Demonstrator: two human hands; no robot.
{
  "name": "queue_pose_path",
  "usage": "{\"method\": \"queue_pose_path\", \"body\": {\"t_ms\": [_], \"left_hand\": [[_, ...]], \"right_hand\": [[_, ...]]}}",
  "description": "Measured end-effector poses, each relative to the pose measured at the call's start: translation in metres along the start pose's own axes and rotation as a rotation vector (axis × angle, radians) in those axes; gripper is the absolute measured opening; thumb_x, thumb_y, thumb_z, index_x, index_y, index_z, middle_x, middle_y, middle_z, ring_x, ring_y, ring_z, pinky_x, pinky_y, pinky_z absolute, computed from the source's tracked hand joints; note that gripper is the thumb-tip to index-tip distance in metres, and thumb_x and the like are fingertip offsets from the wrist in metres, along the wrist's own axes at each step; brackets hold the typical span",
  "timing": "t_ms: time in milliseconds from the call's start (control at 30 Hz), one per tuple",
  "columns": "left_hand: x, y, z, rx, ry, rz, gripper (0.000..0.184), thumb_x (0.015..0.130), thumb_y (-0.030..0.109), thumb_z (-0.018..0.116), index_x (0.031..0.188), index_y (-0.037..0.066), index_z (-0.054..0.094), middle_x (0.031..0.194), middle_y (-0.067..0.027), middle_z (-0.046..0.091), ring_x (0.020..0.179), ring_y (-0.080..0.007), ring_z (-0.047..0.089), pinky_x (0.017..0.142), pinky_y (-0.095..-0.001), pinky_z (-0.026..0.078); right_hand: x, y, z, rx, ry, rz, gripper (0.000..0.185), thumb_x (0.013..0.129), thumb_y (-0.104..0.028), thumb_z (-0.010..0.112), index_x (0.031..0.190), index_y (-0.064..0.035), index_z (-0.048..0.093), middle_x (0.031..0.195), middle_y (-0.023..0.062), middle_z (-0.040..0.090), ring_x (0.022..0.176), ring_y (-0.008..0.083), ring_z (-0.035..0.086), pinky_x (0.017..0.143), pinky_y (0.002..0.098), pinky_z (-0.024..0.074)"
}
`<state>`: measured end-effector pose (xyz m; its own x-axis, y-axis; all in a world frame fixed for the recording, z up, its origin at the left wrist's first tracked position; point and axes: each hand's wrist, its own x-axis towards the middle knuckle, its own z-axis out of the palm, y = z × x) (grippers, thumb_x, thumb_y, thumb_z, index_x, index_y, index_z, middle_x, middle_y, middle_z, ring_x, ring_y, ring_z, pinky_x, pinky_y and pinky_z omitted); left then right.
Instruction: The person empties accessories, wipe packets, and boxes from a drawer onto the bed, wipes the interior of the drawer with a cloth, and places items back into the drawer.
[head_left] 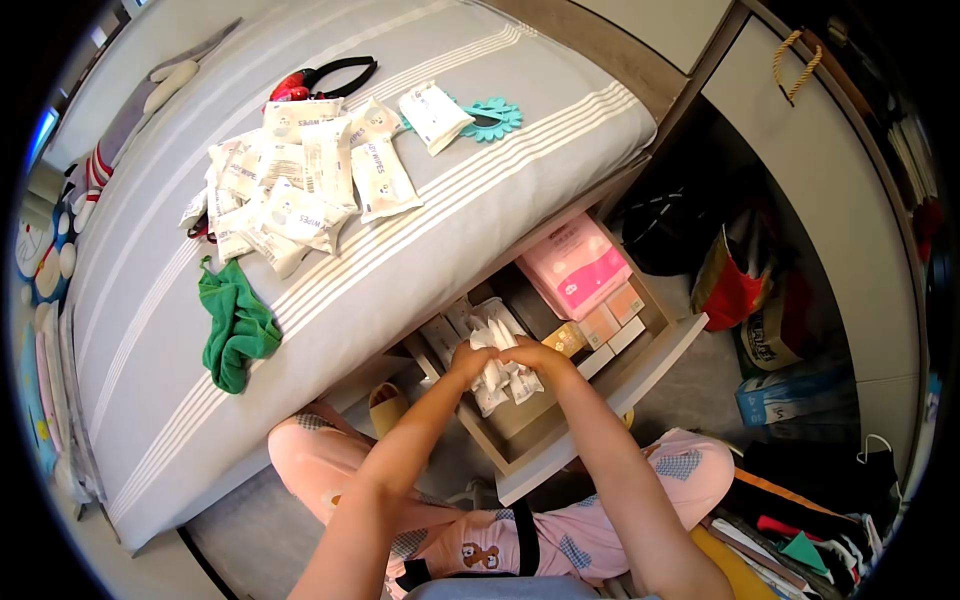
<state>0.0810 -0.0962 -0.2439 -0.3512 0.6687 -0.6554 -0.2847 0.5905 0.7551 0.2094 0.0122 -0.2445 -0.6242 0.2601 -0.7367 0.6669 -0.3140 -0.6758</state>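
Head view: L hand (472, 360) & R hand (535, 355) pinch white pkts (522, 386) btwn them, near ctr, 6 o'clock, over open drawer (657, 364). I'd keep grips even, edges aligned, so none slip. Wipes pile (297, 185): bed (450, 235), 10 o'clock.

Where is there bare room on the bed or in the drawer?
Bed: left of the wipes pile and the green cloth. Drawer: a small floor patch between the held packets and front panel. Crowded: the pile itself, and the drawer's right side, holding a pink package and small boxes.
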Motion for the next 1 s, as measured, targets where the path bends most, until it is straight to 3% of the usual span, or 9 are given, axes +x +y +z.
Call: {"method": "queue_pose_path", "body": {"t_ms": [100, 233, 400, 500, 567, 633, 733, 800, 1000], "left_hand": [[-0.042, 0.037, 0.009, -0.157, -0.066, 0.108, 0.037, 0.067, 0.010, 0.063, 0.101, -0.003, 0.060, 0.092, -0.0140, 0.064, 0.079, -0.0231, 0.063, 0.072, -0.0325, 0.049], [-0.103, 0.107, 0.018, -0.080, -0.049, 0.357, 0.038, 0.067, 0.010, 0.065, 0.102, -0.003, 0.058, 0.095, -0.0101, 0.063, 0.084, -0.0192, 0.061, 0.076, -0.0300, 0.047], [-0.163, 0.167, -0.025, -0.408, -0.087, 0.746, 0.033, 0.071, 0.005, 0.064, 0.103, 0.000, 0.054, 0.094, -0.0049, 0.059, 0.088, -0.0135, 0.055, 0.078, -0.0279, 0.044], [-0.190, 0.207, -0.068, -0.473, 0.166, 1.023, 0.063, 0.074, 0.003, 0.063, 0.126, 0.007, 0.029, 0.105, -0.0071, 0.048, 0.093, -0.0147, 0.049, 0.082, -0.0265, 0.041], [-0.182, 0.222, -0.107, -0.533, 0.448, 1.026, 0.057, 0.079, 0.012, 0.065, 0.124, 0.004, 0.030, 0.108, -0.0109, 0.048, 0.097, -0.0159, 0.049, 0.084, -0.0284, 0.042], [-0.166, 0.233, -0.158, -0.378, 0.727, 1.026, 0.065, 0.083, 0.020, 0.062, 0.130, -0.001, 0.022, 0.123, -0.0208, 0.039, 0.112, -0.0246, 0.042, 0.094, -0.0344, 0.034], [-0.153, 0.232, -0.197, 0.054, 1.159, 1.093, 0.071, 0.084, 0.023, 0.059, 0.135, -0.002, 0.017, 0.133, -0.0282, 0.027, 0.123, -0.0351, 0.029, 0.101, -0.0425, 0.024], [-0.156, 0.220, -0.202, 0.490, 1.392, 1.046, 0.070, 0.085, 0.024, 0.056, 0.136, -0.002, 0.017, 0.136, -0.0317, 0.021, 0.128, -0.0405, 0.020, 0.104, -0.0474, 0.017], [-0.142, 0.200, -0.181, 0.844, 1.158, 0.815, 0.058, 0.085, 0.026, 0.050, 0.136, 0.010, 0.031, 0.135, -0.0347, 0.020, 0.128, -0.0470, 0.015, 0.099, -0.0572, 0.020]], "right_hand": [[-0.063, -0.046, -0.006, 0.035, -0.011, -0.101, 0.054, 0.065, -0.017, 0.058, 0.116, -0.0033, 0.050, 0.091, 0.0050, 0.057, 0.075, 0.0131, 0.052, 0.061, 0.0258, 0.0420], [-0.122, -0.071, -0.012, 0.269, 0.116, -0.400, 0.058, 0.064, -0.013, 0.054, 0.120, -0.0001, 0.048, 0.109, 0.0078, 0.056, 0.101, 0.0169, 0.052, 0.088, 0.0277, 0.0395], [-0.190, -0.179, 0.031, 0.347, 0.159, -0.781, 0.056, 0.066, -0.009, 0.056, 0.120, 0.0016, 0.047, 0.110, 0.0084, 0.056, 0.100, 0.0187, 0.054, 0.086, 0.0290, 0.0419], [-0.177, -0.239, 0.063, 0.055, 0.238, -0.940, 0.055, 0.070, -0.014, 0.060, 0.120, 0.0034, 0.046, 0.109, 0.0116, 0.056, 0.097, 0.0201, 0.055, 0.084, 0.0299, 0.0435], [-0.151, -0.267, 0.095, -0.194, 0.553, -1.022, 0.058, 0.074, -0.016, 0.060, 0.125, 0.0035, 0.041, 0.107, 0.0152, 0.057, 0.094, 0.0216, 0.057, 0.083, 0.0299, 0.0443], [-0.141, -0.295, 0.130, -0.148, 0.599, -1.125, 0.066, 0.075, -0.023, 0.060, 0.131, 0.0001, 0.033, 0.121, 0.0253, 0.047, 0.108, 0.0378, 0.048, 0.093, 0.0398, 0.0387], [-0.101, -0.320, 0.168, -0.517, 1.087, -1.265, 0.070, 0.080, -0.029, 0.058, 0.136, -0.0031, 0.025, 0.138, 0.0242, 0.027, 0.123, 0.0397, 0.032, 0.101, 0.0445, 0.0285], [-0.067, -0.310, 0.182, -0.798, 1.102, -1.140, 0.068, 0.082, -0.029, 0.055, 0.137, -0.0045, 0.024, 0.142, 0.0232, 0.017, 0.127, 0.0409, 0.024, 0.103, 0.0464, 0.0232], [-0.015, -0.315, 0.169, -0.727, 0.975, -1.403, 0.060, 0.088, -0.033, 0.044, 0.138, -0.0043, 0.024, 0.142, 0.0186, 0.023, 0.128, 0.0409, 0.022, 0.104, 0.0510, 0.0192]]}}
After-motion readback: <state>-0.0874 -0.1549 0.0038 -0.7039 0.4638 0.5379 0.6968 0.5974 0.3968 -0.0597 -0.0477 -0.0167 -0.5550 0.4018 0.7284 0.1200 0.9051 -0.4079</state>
